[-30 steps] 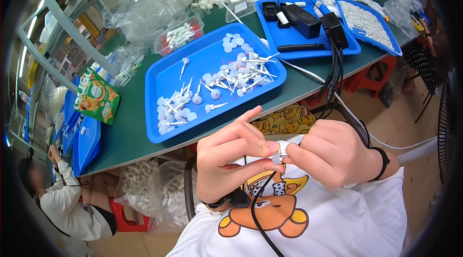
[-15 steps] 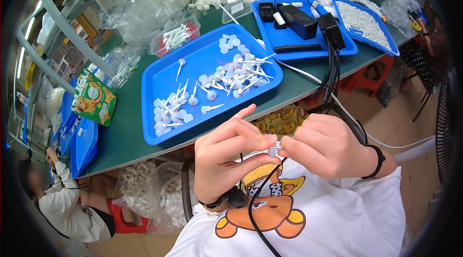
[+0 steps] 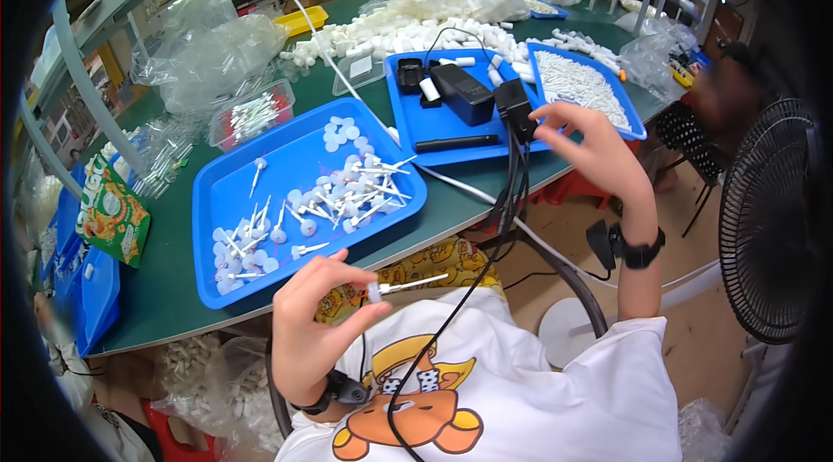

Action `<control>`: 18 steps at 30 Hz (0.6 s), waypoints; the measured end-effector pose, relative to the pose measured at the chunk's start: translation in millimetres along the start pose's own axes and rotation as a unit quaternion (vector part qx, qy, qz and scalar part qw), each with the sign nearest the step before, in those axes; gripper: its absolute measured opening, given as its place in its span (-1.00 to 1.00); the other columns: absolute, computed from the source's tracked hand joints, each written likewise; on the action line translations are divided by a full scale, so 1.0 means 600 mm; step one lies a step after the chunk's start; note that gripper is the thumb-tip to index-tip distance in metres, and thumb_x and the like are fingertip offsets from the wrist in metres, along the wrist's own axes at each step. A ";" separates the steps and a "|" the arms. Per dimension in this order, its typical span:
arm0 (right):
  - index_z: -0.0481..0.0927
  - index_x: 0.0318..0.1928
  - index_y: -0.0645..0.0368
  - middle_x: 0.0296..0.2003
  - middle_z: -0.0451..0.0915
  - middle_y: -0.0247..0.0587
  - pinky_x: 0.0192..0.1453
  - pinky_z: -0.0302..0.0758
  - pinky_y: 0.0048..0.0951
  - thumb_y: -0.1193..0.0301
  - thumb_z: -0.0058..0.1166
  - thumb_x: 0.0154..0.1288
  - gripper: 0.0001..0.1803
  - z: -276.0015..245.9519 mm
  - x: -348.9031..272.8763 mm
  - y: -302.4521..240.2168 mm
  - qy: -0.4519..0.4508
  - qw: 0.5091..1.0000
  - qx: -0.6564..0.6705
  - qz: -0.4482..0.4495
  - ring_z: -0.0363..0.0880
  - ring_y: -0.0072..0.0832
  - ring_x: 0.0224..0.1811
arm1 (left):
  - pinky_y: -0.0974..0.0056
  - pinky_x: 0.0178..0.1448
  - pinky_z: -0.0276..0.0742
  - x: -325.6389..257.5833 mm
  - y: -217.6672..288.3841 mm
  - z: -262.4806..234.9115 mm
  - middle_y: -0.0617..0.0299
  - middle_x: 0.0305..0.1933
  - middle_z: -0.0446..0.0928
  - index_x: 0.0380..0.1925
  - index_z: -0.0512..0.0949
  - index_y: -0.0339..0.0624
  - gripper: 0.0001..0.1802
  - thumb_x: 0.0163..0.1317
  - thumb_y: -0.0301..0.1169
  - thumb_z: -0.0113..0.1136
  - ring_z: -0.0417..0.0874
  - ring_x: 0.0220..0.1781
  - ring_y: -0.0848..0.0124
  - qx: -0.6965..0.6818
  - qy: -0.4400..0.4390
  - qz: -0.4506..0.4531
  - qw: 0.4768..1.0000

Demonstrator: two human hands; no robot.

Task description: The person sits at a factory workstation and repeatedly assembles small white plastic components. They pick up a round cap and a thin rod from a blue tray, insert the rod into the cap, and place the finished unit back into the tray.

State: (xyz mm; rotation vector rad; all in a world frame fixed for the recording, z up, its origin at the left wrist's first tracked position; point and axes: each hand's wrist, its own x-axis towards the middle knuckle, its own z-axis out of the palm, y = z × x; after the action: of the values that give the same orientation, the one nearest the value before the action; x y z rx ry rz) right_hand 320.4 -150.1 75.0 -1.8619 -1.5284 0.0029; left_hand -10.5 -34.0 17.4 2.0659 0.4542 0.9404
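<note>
My left hand (image 3: 323, 314) pinches a thin white stick with a round translucent cap (image 3: 375, 291) between thumb and fingertips, above my lap. The stick points right, away from the hand. My right hand (image 3: 590, 145) is raised at the right edge of the tray of devices, its fingers apart and holding nothing visible. Its fingertips are beside a black box with cables (image 3: 515, 108); whether they touch it I cannot tell. In front of my left hand, a blue tray (image 3: 230, 193) holds many similar capped sticks (image 3: 356, 193) and loose translucent discs (image 3: 341, 132).
A second blue tray (image 3: 408, 106) carries a black device (image 3: 462, 93) and a black pen-like rod (image 3: 456, 144). White tubes (image 3: 416, 32) are heaped behind. Another blue tray (image 3: 577, 85) holds small white pieces. A green snack bag (image 3: 113, 215) stands left; a black fan (image 3: 768, 219) is right.
My hands have come apart. The right one has moved up and forward to the black box, while the left keeps the capped stick and is lower left in view. The view has shifted right.
</note>
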 end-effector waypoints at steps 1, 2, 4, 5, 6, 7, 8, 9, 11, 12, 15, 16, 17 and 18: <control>0.58 -0.18 0.30 -0.34 0.64 -0.09 -0.12 0.51 -0.34 0.43 0.16 0.19 -0.78 -0.015 0.016 0.036 0.013 0.999 -0.019 0.023 0.60 -0.33 -0.28 | 0.03 0.28 0.40 0.000 0.004 -0.004 0.16 -0.36 0.59 -0.37 0.59 -0.31 -0.70 -0.19 -0.58 0.44 0.60 -0.27 0.34 0.006 0.004 0.003 1.000; 0.59 -0.20 0.28 -0.36 0.64 -0.11 -0.14 0.52 -0.33 0.45 0.16 0.17 -0.80 -0.026 0.032 0.081 0.026 0.998 -0.036 0.045 0.61 -0.35 -0.31 | 0.02 0.22 0.47 -0.002 0.009 -0.006 0.14 -0.36 0.63 -0.38 0.59 -0.29 -0.71 -0.17 -0.55 0.46 0.63 -0.28 0.28 0.014 0.009 0.005 1.000; 0.63 -0.20 0.24 -0.36 0.65 -0.17 -0.14 0.52 -0.38 0.53 0.15 0.12 -0.80 -0.044 0.064 0.195 0.034 0.989 -0.129 0.070 0.62 -0.42 -0.27 | 0.03 0.21 0.46 -0.003 0.011 -0.005 0.15 -0.36 0.63 -0.38 0.60 -0.28 -0.71 -0.17 -0.54 0.46 0.64 -0.27 0.27 0.011 0.011 0.007 1.000; 0.64 -0.21 0.23 -0.35 0.66 -0.16 -0.13 0.53 -0.37 0.55 0.15 0.09 -0.80 -0.051 0.080 0.235 0.022 0.980 -0.175 0.095 0.63 -0.39 -0.26 | 0.03 0.21 0.46 -0.004 0.012 -0.005 0.16 -0.36 0.63 -0.38 0.60 -0.27 -0.71 -0.17 -0.54 0.46 0.64 -0.27 0.27 0.011 0.014 0.006 1.000; 0.65 -0.22 0.23 -0.33 0.66 -0.14 -0.13 0.53 -0.36 0.57 0.15 0.07 -0.79 -0.056 0.092 0.270 0.012 0.968 -0.220 0.121 0.64 -0.36 -0.26 | 0.04 0.21 0.46 -0.002 0.012 -0.005 0.16 -0.36 0.63 -0.38 0.60 -0.26 -0.71 -0.16 -0.53 0.46 0.64 -0.26 0.27 0.026 -0.006 0.017 1.000; 0.66 -0.24 0.22 -0.32 0.67 -0.12 -0.13 0.54 -0.35 0.59 0.15 0.04 -0.79 -0.057 0.103 0.301 0.002 0.954 -0.263 0.145 0.65 -0.34 -0.25 | 0.05 0.21 0.46 0.002 0.012 -0.005 0.17 -0.36 0.63 -0.38 0.60 -0.26 -0.71 -0.16 -0.52 0.46 0.64 -0.26 0.27 0.042 -0.025 0.028 0.998; 0.66 -0.24 0.22 -0.31 0.67 -0.11 -0.12 0.54 -0.34 0.60 0.15 0.02 -0.78 -0.059 0.112 0.333 -0.002 0.947 -0.277 0.162 0.65 -0.32 -0.24 | 0.06 0.21 0.46 0.004 0.012 -0.007 0.18 -0.35 0.63 -0.38 0.60 -0.25 -0.71 -0.15 -0.51 0.46 0.64 -0.26 0.26 0.058 -0.044 0.040 0.997; 0.67 -0.25 0.21 -0.30 0.68 -0.09 -0.12 0.55 -0.33 0.61 0.15 0.00 -0.77 -0.060 0.120 0.362 -0.005 0.940 -0.291 0.179 0.65 -0.30 -0.22 | 0.07 0.21 0.45 0.004 0.010 -0.008 0.19 -0.35 0.63 -0.36 0.60 -0.23 -0.72 -0.13 -0.49 0.47 0.65 -0.24 0.26 0.059 -0.065 0.038 0.995; 0.69 -0.31 0.19 -0.31 0.69 -0.08 -0.11 0.55 -0.33 0.61 0.17 -0.02 -0.80 -0.055 0.139 0.396 -0.012 0.935 -0.295 0.197 0.66 -0.28 -0.23 | 0.06 0.22 0.45 0.002 0.007 -0.006 0.19 -0.34 0.63 -0.36 0.60 -0.24 -0.72 -0.12 -0.47 0.47 0.65 -0.24 0.27 0.052 -0.076 0.046 0.995; 0.70 -0.33 0.18 -0.32 0.68 -0.08 -0.12 0.55 -0.33 0.60 0.18 -0.03 -0.81 -0.048 0.146 0.407 -0.014 0.933 -0.298 0.201 0.66 -0.27 -0.24 | 0.05 0.22 0.44 0.001 0.007 -0.005 0.19 -0.33 0.63 -0.35 0.60 -0.24 -0.72 -0.11 -0.47 0.47 0.65 -0.24 0.27 0.049 -0.084 0.051 0.994; 0.70 -0.36 0.17 -0.36 0.68 -0.07 -0.14 0.55 -0.32 0.57 0.21 -0.04 -0.85 -0.028 0.161 0.413 -0.008 0.926 -0.315 0.210 0.66 -0.25 -0.27 | 0.04 0.24 0.42 -0.001 0.007 -0.005 0.19 -0.32 0.63 -0.35 0.61 -0.23 -0.73 -0.08 -0.43 0.46 0.65 -0.24 0.26 0.062 -0.094 0.056 0.992; 0.71 -0.37 0.17 -0.38 0.68 -0.06 -0.15 0.55 -0.32 0.55 0.23 -0.05 -0.85 -0.020 0.164 0.410 0.005 0.922 -0.323 0.212 0.66 -0.24 -0.28 | 0.03 0.25 0.42 -0.001 0.007 -0.006 0.20 -0.32 0.62 -0.35 0.61 -0.23 -0.73 -0.08 -0.42 0.46 0.64 -0.25 0.26 0.066 -0.097 0.059 0.991; 0.71 -0.38 0.17 -0.39 0.67 -0.06 -0.16 0.55 -0.31 0.54 0.24 -0.05 -0.86 -0.017 0.164 0.408 0.020 0.918 -0.332 0.216 0.66 -0.23 -0.29 | 0.03 0.25 0.41 0.000 0.007 -0.007 0.19 -0.33 0.62 -0.35 0.61 -0.23 -0.73 -0.07 -0.42 0.46 0.64 -0.25 0.25 0.066 -0.109 0.067 0.990; 0.70 -0.38 0.18 -0.39 0.67 -0.05 -0.16 0.55 -0.30 0.53 0.24 -0.06 -0.86 -0.017 0.163 0.414 0.029 0.921 -0.325 0.214 0.65 -0.22 -0.29 | 0.03 0.25 0.41 0.000 0.008 -0.010 0.19 -0.33 0.62 -0.35 0.61 -0.23 -0.73 -0.07 -0.42 0.45 0.64 -0.26 0.25 0.065 -0.122 0.075 0.988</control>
State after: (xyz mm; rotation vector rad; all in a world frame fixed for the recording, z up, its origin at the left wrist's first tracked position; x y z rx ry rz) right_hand 566.3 -81.8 -4.7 -2.6640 -1.1165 -0.3983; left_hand -14.7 -33.6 23.5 2.3252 0.2378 0.7465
